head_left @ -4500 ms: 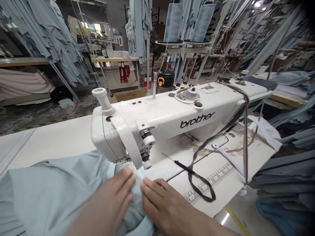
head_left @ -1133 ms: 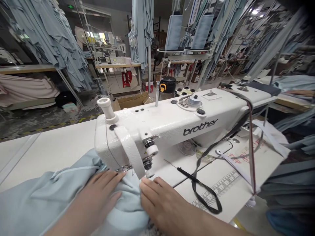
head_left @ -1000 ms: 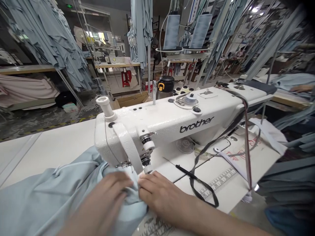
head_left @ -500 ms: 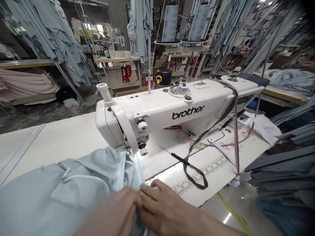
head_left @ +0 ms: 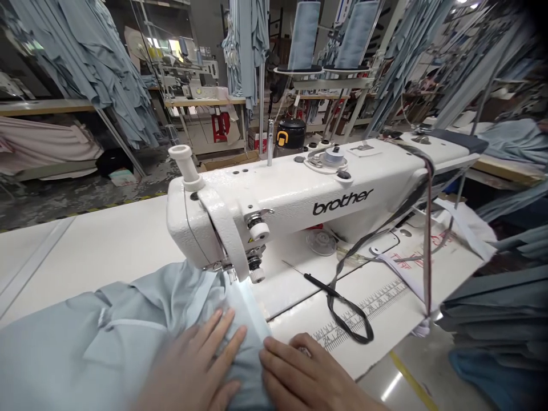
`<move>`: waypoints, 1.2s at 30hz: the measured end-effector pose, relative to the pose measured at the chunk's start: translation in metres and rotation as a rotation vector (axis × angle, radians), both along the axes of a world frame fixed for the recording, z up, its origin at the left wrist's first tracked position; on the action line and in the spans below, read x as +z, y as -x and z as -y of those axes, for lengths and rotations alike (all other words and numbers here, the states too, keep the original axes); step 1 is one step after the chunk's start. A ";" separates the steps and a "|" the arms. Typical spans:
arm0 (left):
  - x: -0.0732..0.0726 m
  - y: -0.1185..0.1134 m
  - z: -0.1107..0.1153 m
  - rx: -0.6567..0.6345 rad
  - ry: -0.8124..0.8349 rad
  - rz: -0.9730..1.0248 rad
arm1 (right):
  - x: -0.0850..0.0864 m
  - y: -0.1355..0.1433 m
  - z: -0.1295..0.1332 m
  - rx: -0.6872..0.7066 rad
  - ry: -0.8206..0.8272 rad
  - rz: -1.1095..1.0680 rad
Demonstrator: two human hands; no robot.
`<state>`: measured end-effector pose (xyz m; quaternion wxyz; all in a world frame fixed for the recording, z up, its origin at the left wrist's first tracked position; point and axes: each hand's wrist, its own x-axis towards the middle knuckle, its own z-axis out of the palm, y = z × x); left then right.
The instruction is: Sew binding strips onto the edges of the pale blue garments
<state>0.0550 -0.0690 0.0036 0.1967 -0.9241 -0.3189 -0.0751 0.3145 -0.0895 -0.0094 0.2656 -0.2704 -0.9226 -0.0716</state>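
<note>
Light blue fabric (head_left: 128,302) lies bunched on the left of the table and runs under the needle area of a white sewing machine (head_left: 282,200). My left hand (head_left: 197,365) rests on the cloth with its fingers spread, a little blurred. Along the cloth's right edge, a pale band (head_left: 252,308) runs from the presser foot area toward my right hand (head_left: 303,371). The fingers of my right hand are bent together on that edge, gripping the fabric. The needle tip itself is too small to make out.
A black-handled awl (head_left: 319,282) with a dark strap loop lies right of the needle area, by a printed ruler (head_left: 377,302). Dark strips (head_left: 428,245) hang over the machine. Thread cones (head_left: 305,37) stand behind; folded cloth (head_left: 505,308) is at the right.
My left hand has opened and lies flat on the cloth, apart from my right hand. The right hand has shifted slightly right and down. More of the pale band shows. The view has shifted slightly.
</note>
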 end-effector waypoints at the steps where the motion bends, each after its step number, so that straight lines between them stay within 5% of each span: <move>1: -0.001 0.000 -0.002 0.012 0.017 0.005 | -0.002 0.001 -0.002 -0.005 -0.004 -0.006; 13: 0.005 0.010 -0.033 0.097 0.001 0.035 | 0.003 0.013 -0.044 0.041 0.010 0.068; 20: 0.004 0.024 -0.058 0.166 0.111 0.120 | 0.016 0.022 -0.063 0.068 0.222 0.195; 24: 0.005 0.011 -0.046 0.116 0.168 0.167 | 0.014 0.025 -0.060 0.044 0.200 0.185; 29: -0.004 -0.002 -0.026 0.091 0.031 0.143 | 0.006 0.022 -0.044 0.019 0.060 0.074; 36: -0.009 0.006 -0.034 0.102 -0.002 0.131 | 0.013 0.023 -0.048 -0.003 0.182 0.100</move>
